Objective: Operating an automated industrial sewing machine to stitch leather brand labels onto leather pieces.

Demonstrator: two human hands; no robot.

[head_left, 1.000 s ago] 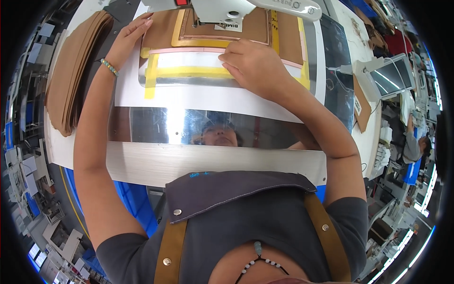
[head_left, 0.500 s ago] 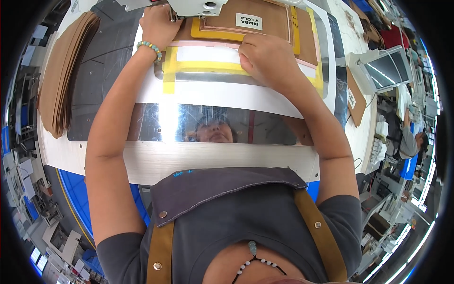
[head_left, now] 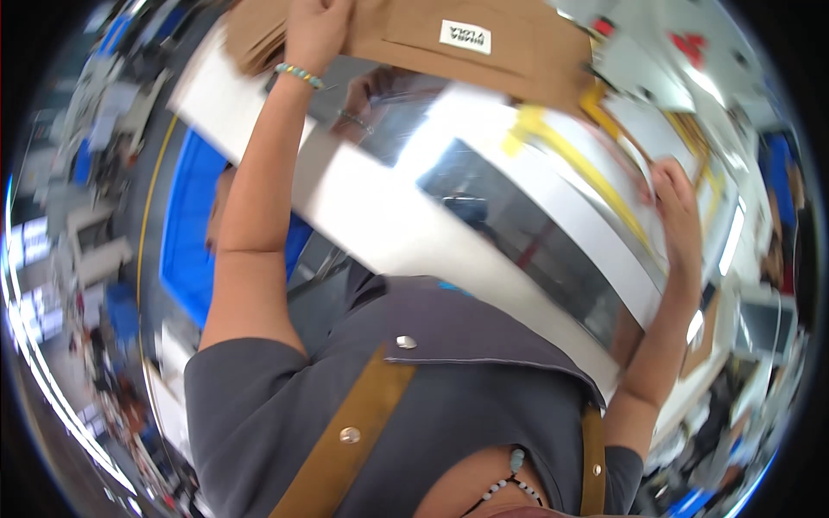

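Observation:
My left hand (head_left: 318, 34) is closed on the left end of a large brown panel (head_left: 544, 65). The panel bears a white label (head_left: 465, 36) and hangs over the far side of the work surface, in front of a stack of brown sheets (head_left: 256, 39). On the right, my right hand (head_left: 675, 194) has its fingers bent together on the near corner of a yellow frame (head_left: 607, 116), which looks tilted up. Motion blurs this corner. Below the frame lies a white template sheet (head_left: 596, 229) with yellow tape (head_left: 587, 164) along its opening.
A shiny metal plate (head_left: 509, 229) covers part of the pale table (head_left: 380, 216). A blue bin (head_left: 188, 229) stands on the floor at the left. White machine parts (head_left: 682, 52) rise at the far right, and a screen (head_left: 765, 328) stands beyond the table's right end.
My left hand has drawn the brown panel leftward, off the template. My right hand has moved right with the frame's edge. The whole view has turned toward the left.

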